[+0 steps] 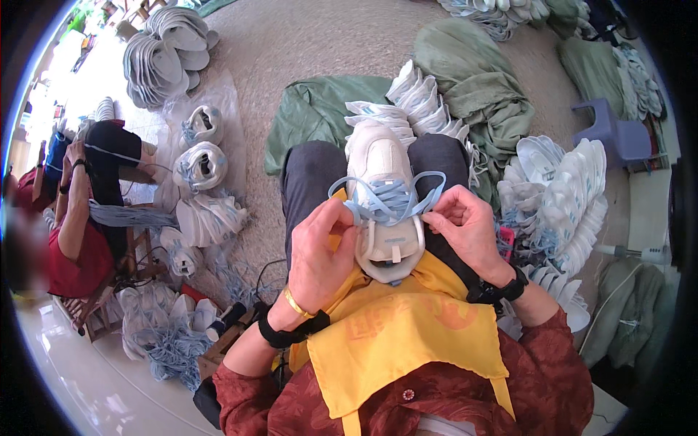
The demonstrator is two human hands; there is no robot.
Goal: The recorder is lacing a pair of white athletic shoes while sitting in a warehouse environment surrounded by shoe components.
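Note:
A white sneaker [376, 151] rests between my knees, its toe pointing away from me and its tongue toward me. Light blue shoelaces [389, 202] cross its front and stand out in a loop on each side. My left hand [320, 247] is closed at the left of the shoe's opening, thumb and forefinger pinching the lace there. On the other side, my right hand [463, 227] pinches the lace by the right loop. The exact lace ends between my fingertips are partly hidden. A yellow apron [407, 341] covers my lap below the shoe.
White shoe uppers [422, 102] are stacked beyond my knees, beside green sacks [472, 80]. More uppers [563, 203] are piled at the right, near a purple stool [614, 138]. At the left, a co-worker [80, 240] sits by laced shoes [200, 166] and a blue lace bundle [131, 216].

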